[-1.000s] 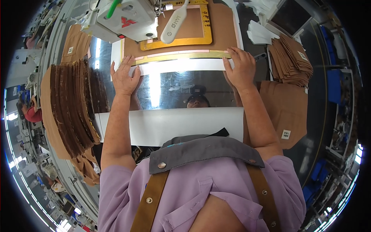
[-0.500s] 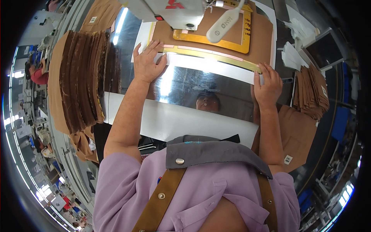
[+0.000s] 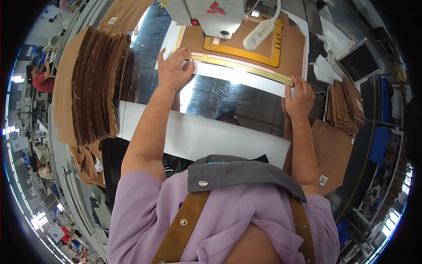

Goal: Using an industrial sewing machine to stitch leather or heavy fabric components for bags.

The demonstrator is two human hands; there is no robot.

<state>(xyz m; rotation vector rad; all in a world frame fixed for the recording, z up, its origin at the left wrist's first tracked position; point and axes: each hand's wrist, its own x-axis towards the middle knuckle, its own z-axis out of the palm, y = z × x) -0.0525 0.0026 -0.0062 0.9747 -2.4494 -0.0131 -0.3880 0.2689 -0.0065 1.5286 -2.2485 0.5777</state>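
Note:
My left hand (image 3: 176,70) rests flat with fingers spread at the left end of a white template (image 3: 220,73), fingertips by a long yellow strip (image 3: 237,65) with pink pieces along it. At the strip's right end, my right hand (image 3: 300,99) has its fingertips on the edge, thumb apart from the fingers. Beyond the strip lies a brown fabric panel (image 3: 293,42) on the template. A yellow clamp frame (image 3: 241,54) sits on that panel, beneath the white head of a sewing machine (image 3: 206,15).
A thick stack of brown fabric pieces (image 3: 90,88) stands at left. Small brown pieces (image 3: 343,108) are piled at right, near a dark screen (image 3: 359,60). A white handheld device (image 3: 259,35) hangs over the frame. The shiny metal table (image 3: 211,99) lies between my arms.
The whole view has shifted slightly with my head. Both hands keep their places at the two ends of the yellow strip, with no clear movement of the template.

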